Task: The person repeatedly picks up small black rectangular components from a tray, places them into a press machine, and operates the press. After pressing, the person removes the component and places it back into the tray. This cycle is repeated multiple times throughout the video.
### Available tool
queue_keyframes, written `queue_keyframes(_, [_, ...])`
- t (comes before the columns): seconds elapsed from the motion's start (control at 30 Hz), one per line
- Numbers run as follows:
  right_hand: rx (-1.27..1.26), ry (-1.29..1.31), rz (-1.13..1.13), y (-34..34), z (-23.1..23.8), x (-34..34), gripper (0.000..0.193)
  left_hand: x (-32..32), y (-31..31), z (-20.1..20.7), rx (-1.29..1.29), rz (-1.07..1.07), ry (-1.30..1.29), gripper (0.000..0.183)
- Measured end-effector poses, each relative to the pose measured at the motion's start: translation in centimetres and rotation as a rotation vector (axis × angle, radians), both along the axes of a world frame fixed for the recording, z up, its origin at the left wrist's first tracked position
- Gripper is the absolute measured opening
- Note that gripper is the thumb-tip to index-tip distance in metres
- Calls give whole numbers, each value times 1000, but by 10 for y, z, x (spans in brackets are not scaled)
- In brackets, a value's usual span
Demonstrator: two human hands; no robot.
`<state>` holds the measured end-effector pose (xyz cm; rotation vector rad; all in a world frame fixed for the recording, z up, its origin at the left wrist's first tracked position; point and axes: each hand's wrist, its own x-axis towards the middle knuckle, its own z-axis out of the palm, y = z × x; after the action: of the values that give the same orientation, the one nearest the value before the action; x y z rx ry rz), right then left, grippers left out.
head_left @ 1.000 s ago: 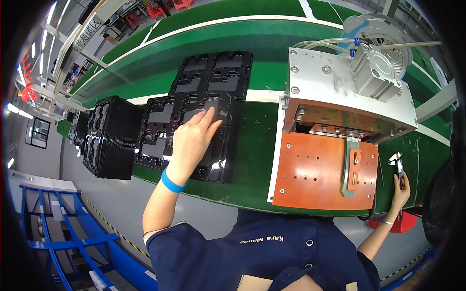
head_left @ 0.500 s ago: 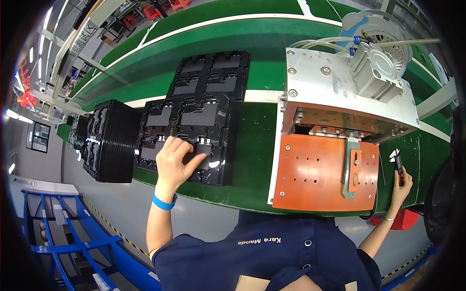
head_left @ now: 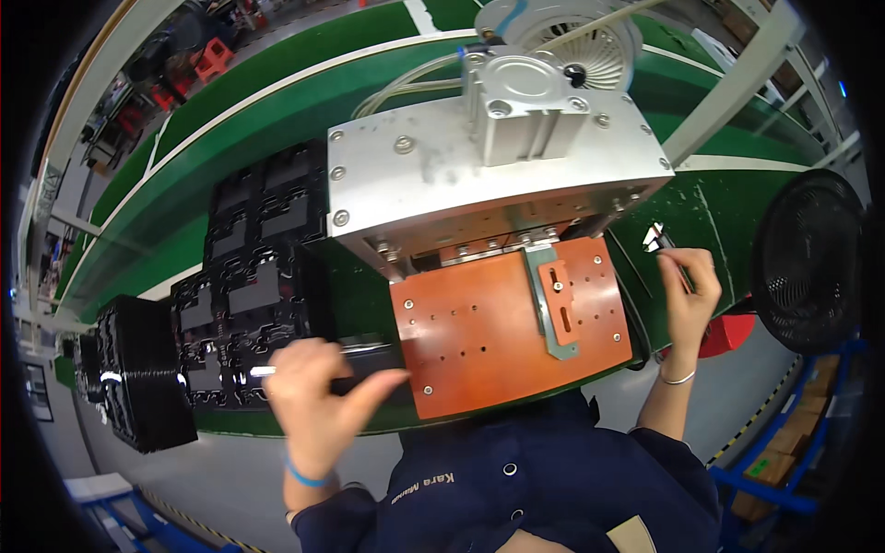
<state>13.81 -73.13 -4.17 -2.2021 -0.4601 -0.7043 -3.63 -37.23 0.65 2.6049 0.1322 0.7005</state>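
My left hand (head_left: pixel 318 396), smeared by motion, is between the black trays and the press. Fingers and thumb close around a dark flat piece (head_left: pixel 376 358) with a bright edge; its details are blurred. Beneath and behind that hand lies a black moulded tray (head_left: pixel 249 300) with grey flat pieces in its pockets. At the right, my right hand (head_left: pixel 691 290) is closed on a caliper (head_left: pixel 654 238), its silver jaws pointing away from me. Between my hands is the press's orange base plate (head_left: pixel 498 341), carrying a green strip and a slotted orange block (head_left: pixel 557 304).
The press's silver housing (head_left: pixel 498 175) with a cylinder on top rises behind the base plate. A tall stack of black trays (head_left: pixel 143 369) stands at the far left. A black fan (head_left: pixel 807 263) is at the right, a white fan (head_left: pixel 590 46) behind the press. A red stool (head_left: pixel 728 334) is below.
My view has turned to the right. My left hand has come off the tray toward the press with the dark flat piece. My right hand still holds the caliper.
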Motion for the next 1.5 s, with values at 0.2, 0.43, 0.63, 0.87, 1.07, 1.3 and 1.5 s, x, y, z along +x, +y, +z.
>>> queue_keyframes(0.2, [-248,8,589,78,35,-34,13,52,-61,-20,-117,-234,46,38])
queue_keyframes(0.43, [-364,12,674,97,23,-38,20,24,-58,-20,-114,-342,112,40])
queue_keyframes(0.63, [-463,-36,662,104,18,-47,26,18,-51,-34,-136,-520,97,36])
queue_keyframes(0.87, [-521,-3,521,114,27,-47,29,18,-50,-37,-168,-554,72,38])
queue_keyframes(1.07, [-467,-40,677,104,20,-45,29,19,-51,-33,-195,-542,116,35])
queue_keyframes(1.3, [-316,48,628,108,23,-43,23,20,-50,-36,-195,-570,58,36])
queue_keyframes(1.5, [-369,44,710,101,21,-45,20,20,-49,-36,-214,-579,65,37])
